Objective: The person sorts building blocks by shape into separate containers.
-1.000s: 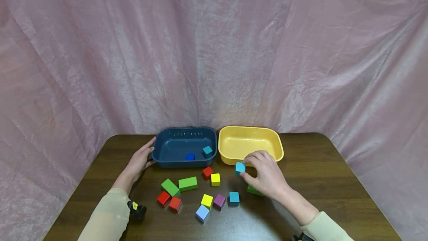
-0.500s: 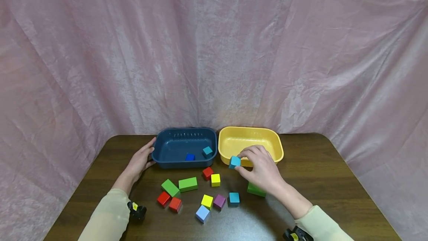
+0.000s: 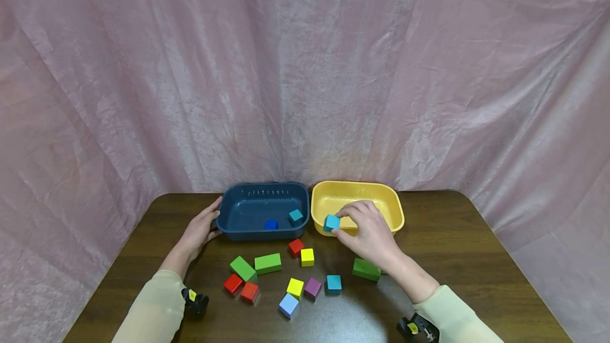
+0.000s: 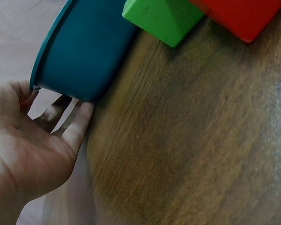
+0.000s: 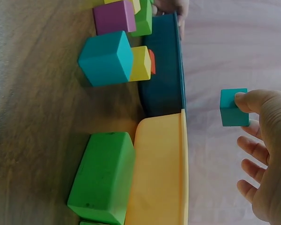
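My right hand (image 3: 370, 230) pinches a light-blue cube (image 3: 331, 223) between thumb and forefinger, above the front left of the yellow basin (image 3: 398, 210). In the right wrist view the cube (image 5: 234, 108) is held up past the rim, the other fingers loosely bent. At the left end of the dark blue basin (image 3: 261, 234), my left hand (image 3: 197, 231) rests its fingertips on the outer wall. The left wrist view has those fingers (image 4: 78, 126) fairly straight against the basin's side (image 4: 84, 56). Inside this basin lie a dark blue cube (image 3: 271, 224) and a teal cube (image 3: 296, 217).
In front of the basins lie green blocks (image 3: 268, 263), red cubes (image 3: 250, 292), yellow cubes (image 3: 307, 257), a purple cube (image 3: 313, 288), a blue cube (image 3: 333, 284) and a pale blue cube (image 3: 288, 305). Another green block (image 3: 366, 269) lies below the right hand. A pink curtain (image 3: 305, 94) hangs behind the table.
My right hand has carried the light-blue cube left and away from me, from before the yellow basin to above its front edge. The left hand stays at the dark blue basin.
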The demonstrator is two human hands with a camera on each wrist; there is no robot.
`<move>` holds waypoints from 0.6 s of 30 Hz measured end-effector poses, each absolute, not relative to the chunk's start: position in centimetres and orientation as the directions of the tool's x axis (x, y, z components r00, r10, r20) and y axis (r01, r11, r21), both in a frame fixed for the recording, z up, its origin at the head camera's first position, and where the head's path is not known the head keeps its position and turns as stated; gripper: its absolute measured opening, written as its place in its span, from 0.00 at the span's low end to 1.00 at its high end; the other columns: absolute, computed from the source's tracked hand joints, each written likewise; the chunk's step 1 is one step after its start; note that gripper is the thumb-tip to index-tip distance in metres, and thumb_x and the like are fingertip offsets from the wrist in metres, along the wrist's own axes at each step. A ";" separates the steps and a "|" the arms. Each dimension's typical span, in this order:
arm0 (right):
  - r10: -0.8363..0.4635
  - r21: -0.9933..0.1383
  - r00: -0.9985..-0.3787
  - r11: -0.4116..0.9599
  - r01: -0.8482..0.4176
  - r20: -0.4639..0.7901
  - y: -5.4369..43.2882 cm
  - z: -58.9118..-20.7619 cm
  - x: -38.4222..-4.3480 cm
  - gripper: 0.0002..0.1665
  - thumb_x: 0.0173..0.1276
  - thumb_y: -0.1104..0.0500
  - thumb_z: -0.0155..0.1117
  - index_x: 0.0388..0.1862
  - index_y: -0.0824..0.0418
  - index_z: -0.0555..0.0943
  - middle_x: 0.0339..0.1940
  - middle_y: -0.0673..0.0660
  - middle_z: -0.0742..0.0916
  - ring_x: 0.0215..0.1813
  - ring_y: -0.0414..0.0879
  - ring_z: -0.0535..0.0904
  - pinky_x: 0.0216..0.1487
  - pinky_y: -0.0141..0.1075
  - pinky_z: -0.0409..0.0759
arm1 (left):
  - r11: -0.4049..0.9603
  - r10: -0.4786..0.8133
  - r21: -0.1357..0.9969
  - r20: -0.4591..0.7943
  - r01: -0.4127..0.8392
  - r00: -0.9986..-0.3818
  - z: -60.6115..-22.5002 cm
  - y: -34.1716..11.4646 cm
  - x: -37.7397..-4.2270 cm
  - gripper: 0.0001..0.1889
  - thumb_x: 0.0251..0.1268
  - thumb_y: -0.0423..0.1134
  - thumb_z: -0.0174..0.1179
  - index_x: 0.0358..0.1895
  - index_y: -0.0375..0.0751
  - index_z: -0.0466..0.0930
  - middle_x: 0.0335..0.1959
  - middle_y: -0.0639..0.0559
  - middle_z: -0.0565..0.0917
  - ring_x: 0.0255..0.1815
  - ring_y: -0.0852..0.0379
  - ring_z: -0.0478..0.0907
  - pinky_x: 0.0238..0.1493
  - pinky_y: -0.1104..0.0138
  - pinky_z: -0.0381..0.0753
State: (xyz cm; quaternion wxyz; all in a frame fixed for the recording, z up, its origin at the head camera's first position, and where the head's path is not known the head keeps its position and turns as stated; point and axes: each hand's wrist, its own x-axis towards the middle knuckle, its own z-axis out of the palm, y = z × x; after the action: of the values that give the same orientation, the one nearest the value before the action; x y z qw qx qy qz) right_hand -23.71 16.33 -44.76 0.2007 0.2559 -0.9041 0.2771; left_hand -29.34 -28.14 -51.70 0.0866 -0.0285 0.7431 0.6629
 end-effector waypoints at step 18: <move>-0.320 -0.435 -0.814 0.719 -0.543 0.485 15.0 -43.8 -25.4 0.18 0.60 0.46 0.79 0.45 0.52 0.87 0.50 0.50 0.86 0.56 0.51 0.74 0.57 0.48 0.74 | 0.130 0.065 0.979 -0.170 -0.160 -0.983 -51.8 -28.3 -29.5 0.29 0.87 0.45 0.39 0.84 0.60 0.47 0.84 0.42 0.47 0.77 0.40 0.58 0.72 0.47 0.65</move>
State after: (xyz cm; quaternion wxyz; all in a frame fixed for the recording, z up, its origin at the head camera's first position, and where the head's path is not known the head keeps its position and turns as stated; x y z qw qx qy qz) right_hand -25.42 15.02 -43.82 0.1914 0.2379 -0.9070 0.2901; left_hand -29.50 -28.26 -51.85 0.0855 -0.0319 0.7467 0.6589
